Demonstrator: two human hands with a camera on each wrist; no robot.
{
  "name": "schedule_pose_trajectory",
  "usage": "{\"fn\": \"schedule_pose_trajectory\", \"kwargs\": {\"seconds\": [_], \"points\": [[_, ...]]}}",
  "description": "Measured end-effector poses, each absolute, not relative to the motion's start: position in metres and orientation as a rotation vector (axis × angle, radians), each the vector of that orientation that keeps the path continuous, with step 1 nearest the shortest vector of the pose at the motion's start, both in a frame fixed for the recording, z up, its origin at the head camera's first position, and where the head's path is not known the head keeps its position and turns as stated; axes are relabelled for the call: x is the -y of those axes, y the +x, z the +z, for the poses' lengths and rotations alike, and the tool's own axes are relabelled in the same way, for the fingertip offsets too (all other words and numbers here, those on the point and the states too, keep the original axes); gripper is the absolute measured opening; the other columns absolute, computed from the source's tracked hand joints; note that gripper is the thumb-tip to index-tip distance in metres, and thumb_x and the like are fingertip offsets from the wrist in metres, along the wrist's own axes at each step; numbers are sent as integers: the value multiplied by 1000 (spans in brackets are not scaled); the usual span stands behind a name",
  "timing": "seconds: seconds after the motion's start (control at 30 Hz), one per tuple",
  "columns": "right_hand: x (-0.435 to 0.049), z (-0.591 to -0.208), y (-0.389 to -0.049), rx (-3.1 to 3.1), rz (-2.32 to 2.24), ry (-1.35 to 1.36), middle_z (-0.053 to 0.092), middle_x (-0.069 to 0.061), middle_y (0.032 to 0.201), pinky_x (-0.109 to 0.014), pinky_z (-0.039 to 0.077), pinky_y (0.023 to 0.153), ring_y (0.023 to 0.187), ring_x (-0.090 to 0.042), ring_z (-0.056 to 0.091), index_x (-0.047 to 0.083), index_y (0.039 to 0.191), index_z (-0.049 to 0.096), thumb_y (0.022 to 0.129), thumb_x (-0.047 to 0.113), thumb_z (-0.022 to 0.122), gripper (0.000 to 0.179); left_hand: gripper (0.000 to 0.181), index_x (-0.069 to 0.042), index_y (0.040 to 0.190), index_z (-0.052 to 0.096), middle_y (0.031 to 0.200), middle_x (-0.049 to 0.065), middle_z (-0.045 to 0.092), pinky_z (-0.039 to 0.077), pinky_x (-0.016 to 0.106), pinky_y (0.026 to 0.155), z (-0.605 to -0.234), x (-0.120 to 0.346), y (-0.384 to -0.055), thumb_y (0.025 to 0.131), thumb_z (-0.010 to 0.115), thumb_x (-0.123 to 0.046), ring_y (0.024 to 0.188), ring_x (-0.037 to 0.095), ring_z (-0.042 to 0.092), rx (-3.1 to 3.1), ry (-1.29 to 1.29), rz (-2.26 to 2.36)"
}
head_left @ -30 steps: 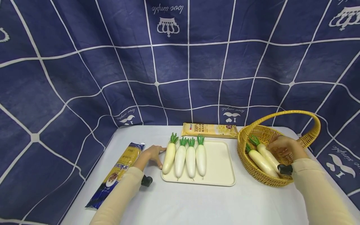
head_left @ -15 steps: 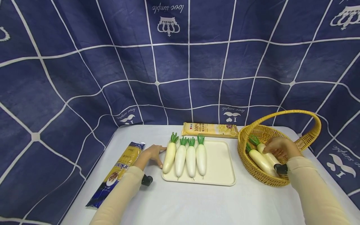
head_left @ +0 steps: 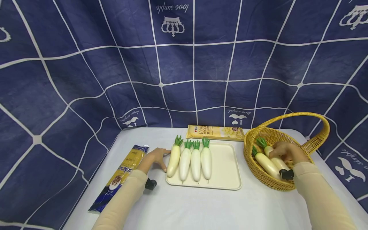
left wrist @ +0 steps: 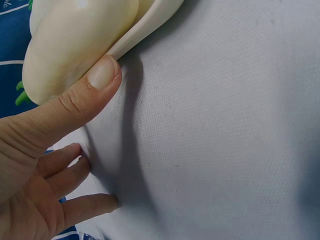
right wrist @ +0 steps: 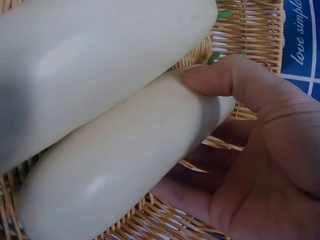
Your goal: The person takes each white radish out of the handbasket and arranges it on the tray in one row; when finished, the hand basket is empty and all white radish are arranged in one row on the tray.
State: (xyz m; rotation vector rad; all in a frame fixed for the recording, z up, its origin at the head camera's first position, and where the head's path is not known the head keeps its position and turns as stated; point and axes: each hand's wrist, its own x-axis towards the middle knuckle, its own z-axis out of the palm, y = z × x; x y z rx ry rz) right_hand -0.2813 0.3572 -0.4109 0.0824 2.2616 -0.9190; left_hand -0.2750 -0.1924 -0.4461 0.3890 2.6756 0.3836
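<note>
My right hand (head_left: 286, 151) is inside the yellow wicker basket (head_left: 260, 175) and grips a white radish (right wrist: 110, 160) near its leafy end. In the right wrist view the thumb lies on top of it and the other fingers pass round its far side. A second white radish (right wrist: 100, 65) lies alongside it in the basket. My left hand (head_left: 155, 158) rests at the left edge of the cream tray (head_left: 225, 166), fingers spread, with the thumb (left wrist: 102, 75) at the rim. Several white radishes (head_left: 196, 164) with green tops lie side by side on the tray's left part.
A blue and gold pasta packet (head_left: 123, 174) lies left of my left forearm. Behind the tray sits a yellow noodle packet (head_left: 215, 133). The basket's tall handle (head_left: 299, 114) arches over the right hand. A blue checked cloth (head_left: 184, 70) hangs behind the white table.
My right hand has shifted slightly left inside the basket and has closed its fingers and thumb on the right-hand radish. The left hand and the tray have kept their places.
</note>
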Motion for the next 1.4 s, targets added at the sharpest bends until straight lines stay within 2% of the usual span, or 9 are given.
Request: {"fn": "schedule_pose_trajectory", "kwargs": {"seconds": [0.27, 0.43, 0.63, 0.8, 0.87, 0.97, 1.13, 1.23, 1.4], "points": [[-365, -410, -274, -2307, -1011, -39, 42, -36, 110, -45, 56, 78, 88, -27, 60, -28, 130, 8, 84, 12, 58, 79, 97, -12, 138, 49, 141, 24, 42, 30, 56, 108, -446, 193, -275, 51, 91, -23, 131, 46, 35, -2679, 394, 384], [-368, -408, -269, -2360, -1023, -93, 48, -33, 105, -43, 57, 75, 87, -27, 61, -29, 129, 14, 86, 14, 55, 74, 97, -13, 138, 49, 141, 23, 42, 29, 56, 108, -445, 192, -275, 51, 91, -23, 131, 46, 34, -2675, 383, 385], [-370, -401, -260, -2420, -1103, -163, 44, -41, 114, -44, 56, 79, 96, -33, 60, -31, 130, 5, 90, 15, 49, 75, 96, -14, 138, 49, 143, 22, 41, 28, 56, 109, -444, 191, -273, 52, 91, -24, 132, 44, 33, -2672, 357, 368], [-370, -396, -250, -2568, -1126, -209, 41, -45, 116, -37, 55, 77, 97, -36, 58, -31, 131, 5, 94, 18, 47, 74, 98, -15, 138, 49, 144, 20, 40, 27, 54, 110, -446, 192, -276, 51, 91, -25, 134, 42, 32, -2660, 329, 373], [-370, -394, -247, -2621, -1132, -220, 40, -45, 117, -32, 55, 75, 96, -32, 57, -31, 131, 6, 96, 18, 46, 72, 100, -15, 138, 49, 144, 21, 40, 27, 54, 110, -450, 193, -280, 48, 92, -26, 133, 43, 32, -2650, 325, 378], [-371, -392, -241, -2639, -1192, -222, 39, -44, 118, -26, 53, 73, 92, -18, 56, -30, 132, 4, 97, 18, 44, 71, 103, -19, 138, 49, 143, 21, 41, 28, 56, 109, -462, 198, -289, 46, 92, -33, 132, 44, 33, -2651, 358, 382], [-371, -385, -231, -2621, -1267, -212, 38, -44, 119, -24, 54, 72, 84, 1, 52, -27, 134, -2, 99, 18, 42, 72, 104, -20, 138, 49, 144, 20, 41, 27, 57, 109, -459, 197, -286, 45, 93, -32, 133, 45, 31, -2651, 346, 398], [-371, -381, -225, -2642, -1273, -195, 46, -37, 115, -25, 54, 69, 82, 3, 52, -27, 135, 3, 99, 20, 42, 70, 100, -16, 137, 50, 143, 20, 41, 27, 56, 110, -446, 192, -277, 47, 93, -25, 133, 44, 31, -2649, 311, 406], [-373, -378, -218, -2628, -1347, -153, 56, -11, 103, -25, 54, 67, 79, 1, 54, -26, 135, 6, 99, 21, 43, 70, 96, -15, 138, 49, 143, 21, 42, 29, 55, 109, -445, 191, -273, 52, 91, -21, 132, 44, 33, -2672, 339, 386]]}}
